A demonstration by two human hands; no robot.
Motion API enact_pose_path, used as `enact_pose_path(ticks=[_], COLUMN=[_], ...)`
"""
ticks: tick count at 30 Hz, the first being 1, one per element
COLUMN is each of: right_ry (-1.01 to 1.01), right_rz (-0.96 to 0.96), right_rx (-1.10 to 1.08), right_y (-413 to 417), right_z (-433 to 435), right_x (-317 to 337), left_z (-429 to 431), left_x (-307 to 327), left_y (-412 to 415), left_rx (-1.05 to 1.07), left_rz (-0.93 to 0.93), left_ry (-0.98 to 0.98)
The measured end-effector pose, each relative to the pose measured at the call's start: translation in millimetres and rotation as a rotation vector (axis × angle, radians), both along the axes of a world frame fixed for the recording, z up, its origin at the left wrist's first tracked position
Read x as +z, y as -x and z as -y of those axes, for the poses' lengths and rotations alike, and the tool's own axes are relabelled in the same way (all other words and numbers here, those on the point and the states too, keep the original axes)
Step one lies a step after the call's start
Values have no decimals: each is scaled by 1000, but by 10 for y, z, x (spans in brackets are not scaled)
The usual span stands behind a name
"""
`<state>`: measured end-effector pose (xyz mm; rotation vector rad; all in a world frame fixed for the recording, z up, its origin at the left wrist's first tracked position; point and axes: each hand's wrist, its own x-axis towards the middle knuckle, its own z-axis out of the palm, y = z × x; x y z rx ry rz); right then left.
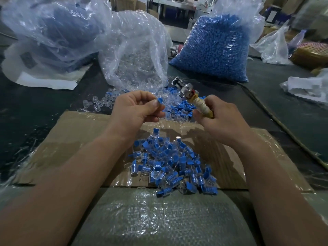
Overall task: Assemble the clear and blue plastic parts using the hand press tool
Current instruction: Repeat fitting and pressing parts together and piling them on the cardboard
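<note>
Left hand (pixel 140 107) is up over the tabletop (pixel 35 103), its grip closed in a pinch on one blue part (pixel 160 100). The cap end pokes past the fingertips, likely so it can be offered to the tool. Fingers hide whether a clear piece sits under it, so I cannot tell. Right hand (pixel 218 118) is just beside it, grip wrapped round the taped handle of the press tool (pixel 191 94). The metal head points up and away, near the pinched part but apart from it. Judged: this part is not yet pressed. Loose parts (pixel 174 107), clear and blue mixed, lie beyond the hands at the mouth of the clear bag (pixel 134 55), probably spilled there for easy reach. The pile (pixel 170 166) of joined pieces sits on cardboard (pixel 71 139) between the forearms, close to the body, which reads as a drop spot. Counts: one tool and one part in hand. There are three big bags: the clear bag, the blue bag (pixel 216 48), and a third bag (pixel 53 29) at far left with dim bluish contents I cannot make out. The joined pieces run to dozens, too many to count. The loose parts likewise.
</note>
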<state>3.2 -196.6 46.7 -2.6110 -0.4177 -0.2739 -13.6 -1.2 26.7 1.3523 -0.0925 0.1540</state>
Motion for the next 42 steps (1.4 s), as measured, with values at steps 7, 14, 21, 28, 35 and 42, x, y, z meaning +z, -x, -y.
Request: enact_pose_path(ticks=[7, 14, 21, 28, 35, 42], right_ry=[-16, 4, 43, 69, 113, 77], right_rz=[-77, -117, -98, -100, -36, -16], right_rx=[76, 103, 108, 73, 67, 92], right_y=[57, 91, 106, 101, 100, 66], right_z=[-125, -177, -206, -251, -268, -243], right_x=[-32, -38, -40, -62, -81, -127], left_z=[1, 15, 38, 57, 56, 60], left_x=[-21, -17, -12, -28, -17, -9], left_y=[-23, -8, 12, 32, 42, 43], left_rx=[22, 27, 56, 139, 149, 146], left_rz=[66, 98, 104, 112, 97, 59], left_ry=[0, -7, -33, -93, -98, -108])
